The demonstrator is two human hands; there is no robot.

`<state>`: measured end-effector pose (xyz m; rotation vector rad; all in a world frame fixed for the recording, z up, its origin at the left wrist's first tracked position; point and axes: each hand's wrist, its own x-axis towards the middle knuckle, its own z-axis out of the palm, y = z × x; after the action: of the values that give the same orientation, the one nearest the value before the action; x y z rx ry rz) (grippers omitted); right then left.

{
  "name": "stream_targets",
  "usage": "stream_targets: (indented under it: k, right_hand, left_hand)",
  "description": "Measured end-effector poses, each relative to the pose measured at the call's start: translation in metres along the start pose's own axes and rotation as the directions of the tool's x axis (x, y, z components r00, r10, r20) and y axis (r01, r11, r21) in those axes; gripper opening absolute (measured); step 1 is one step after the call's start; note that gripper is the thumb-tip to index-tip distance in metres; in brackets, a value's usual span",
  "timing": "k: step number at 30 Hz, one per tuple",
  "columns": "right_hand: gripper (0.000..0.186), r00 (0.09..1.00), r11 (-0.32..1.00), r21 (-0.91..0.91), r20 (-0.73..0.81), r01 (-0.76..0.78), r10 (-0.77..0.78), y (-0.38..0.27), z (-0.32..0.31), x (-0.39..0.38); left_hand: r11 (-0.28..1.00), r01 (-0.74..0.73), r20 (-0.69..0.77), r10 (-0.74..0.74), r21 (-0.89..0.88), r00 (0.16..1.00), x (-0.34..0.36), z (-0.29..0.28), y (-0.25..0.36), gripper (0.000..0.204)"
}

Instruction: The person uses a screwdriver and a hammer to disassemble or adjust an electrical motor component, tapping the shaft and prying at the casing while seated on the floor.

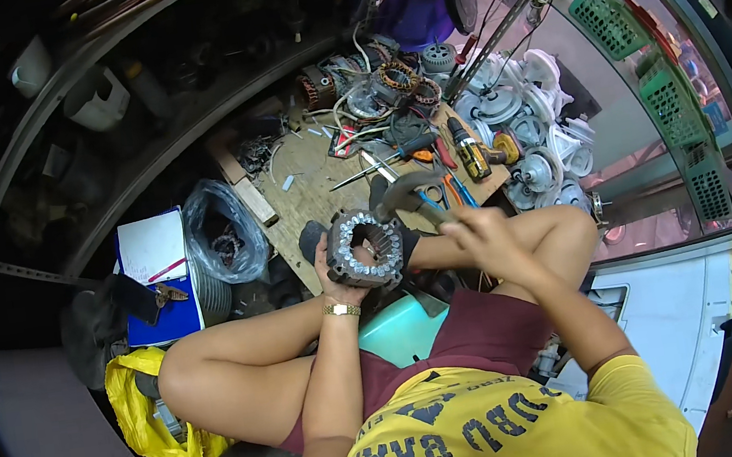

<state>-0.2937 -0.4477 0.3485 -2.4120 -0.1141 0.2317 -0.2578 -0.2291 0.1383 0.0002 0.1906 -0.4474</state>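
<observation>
My left hand (337, 290), with a gold watch at its wrist, grips the lower left side of a grey motor stator (341, 255). The stator is tilted so its round bore and ring of inner slots face up toward me; pale pieces line the slots. My right hand (481, 236), a little blurred, is closed round the handle of a hammer (405, 193). The hammer's head is at the stator's upper right rim; whether it touches I cannot tell. Between my bent legs lies a teal plastic piece (396, 334).
A wooden board (298, 202) carries a screwdriver (385, 159), pliers and a yellow-black cordless drill (469, 150). Wound coils (399, 78) and wires lie behind, white plastic parts (534, 155) at right. Left are a clear plastic bag (223, 233), a notebook (152, 248) and a yellow bag (146, 415).
</observation>
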Motion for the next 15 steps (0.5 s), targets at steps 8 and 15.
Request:
stream_targets:
  k: [8,15]
  right_hand:
    - [0.026,0.541,0.738,0.172,-0.787,0.653,-0.295,-0.042,-0.031,-0.001]
    - [0.027,0.894,0.965,-0.086,-0.364,0.249,-0.263,-0.014,-0.011,0.022]
  left_hand:
    - [0.998,0.029,0.119,-0.022,-0.056,0.993,0.008,0.002,-0.012,0.055]
    - [0.992,0.016,-0.077,-0.026,-0.127,0.997,-0.008,-0.027,-0.012,0.077]
